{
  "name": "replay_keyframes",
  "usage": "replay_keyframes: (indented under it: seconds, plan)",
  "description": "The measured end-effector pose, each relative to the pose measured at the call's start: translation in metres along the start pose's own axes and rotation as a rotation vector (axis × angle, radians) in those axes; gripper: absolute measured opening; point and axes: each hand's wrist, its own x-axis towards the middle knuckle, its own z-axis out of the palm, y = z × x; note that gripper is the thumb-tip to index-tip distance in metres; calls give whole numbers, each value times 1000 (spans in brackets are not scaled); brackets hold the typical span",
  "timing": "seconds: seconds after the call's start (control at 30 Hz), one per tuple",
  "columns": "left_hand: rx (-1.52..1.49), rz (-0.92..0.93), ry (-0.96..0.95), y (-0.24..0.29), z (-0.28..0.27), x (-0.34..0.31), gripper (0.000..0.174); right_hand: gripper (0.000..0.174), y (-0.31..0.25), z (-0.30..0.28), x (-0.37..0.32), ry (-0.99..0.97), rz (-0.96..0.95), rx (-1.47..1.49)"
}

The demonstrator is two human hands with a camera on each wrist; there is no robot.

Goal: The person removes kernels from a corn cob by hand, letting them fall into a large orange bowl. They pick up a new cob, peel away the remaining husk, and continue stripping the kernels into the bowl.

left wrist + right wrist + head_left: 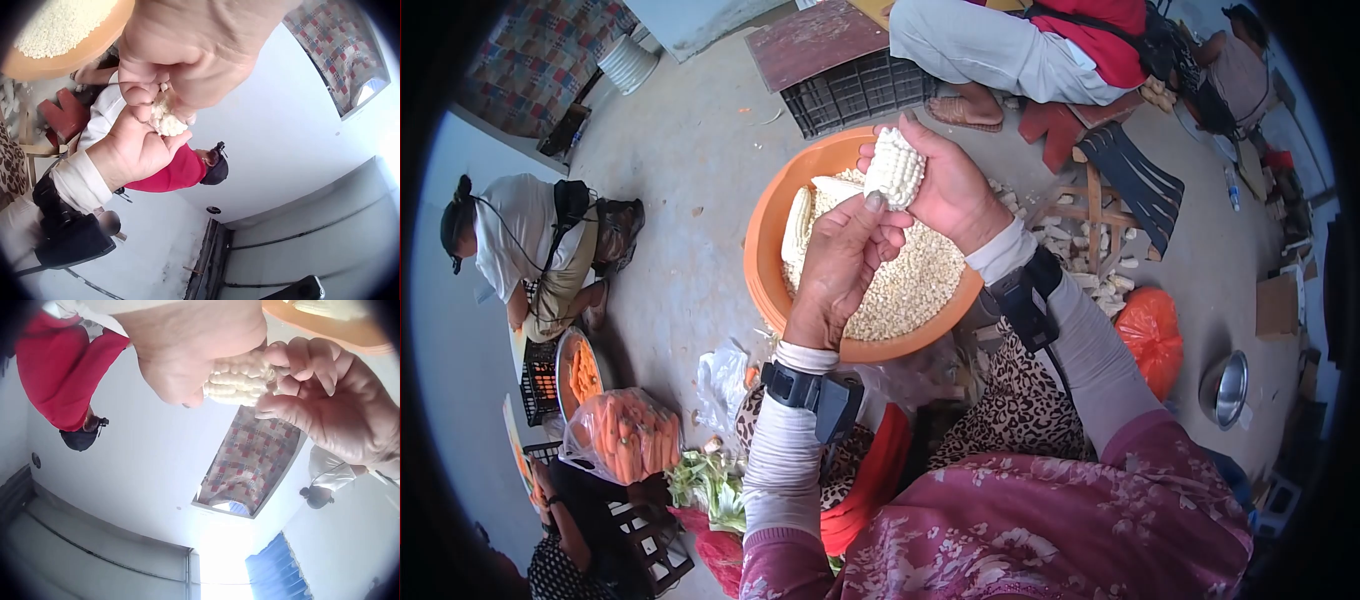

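A short ear of white corn is held up over the orange basin. My right hand grips it, fingers behind and thumb along its side. My left hand has its thumb and curled fingertips pinching the ear's lower end, where kernels are loosened. In the left wrist view, a small kernel shows by the left fingers. Loose kernels fill much of the basin, and a whole ear lies at its left side.
Stripped cobs lie on the floor at right, by a low wooden seat frame and an orange bag. A black crate stands beyond the basin. A bag of carrots sits at left. Other people sit around.
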Motion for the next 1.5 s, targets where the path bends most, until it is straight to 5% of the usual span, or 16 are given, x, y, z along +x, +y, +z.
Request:
replay_keyframes:
  seconds: [0.73, 1.13, 1.33, 1.5]
  plan:
    - [-59, -47, 19, 7, 2, -5, 24, 44, 3, 3, 0, 16, 9, -32]
    - [70, -95, 190, 12, 10, -7, 24, 38, -1, -5, 0, -14, -44, -63]
    - [-77, -64, -61, 9, -2, -3, 25, 29, 2, 12, -7, 5, -118, -161]
    - [2, -43, 174, 4, 8, -3, 26, 31, 6, 8, -5, 33, -99, -189]
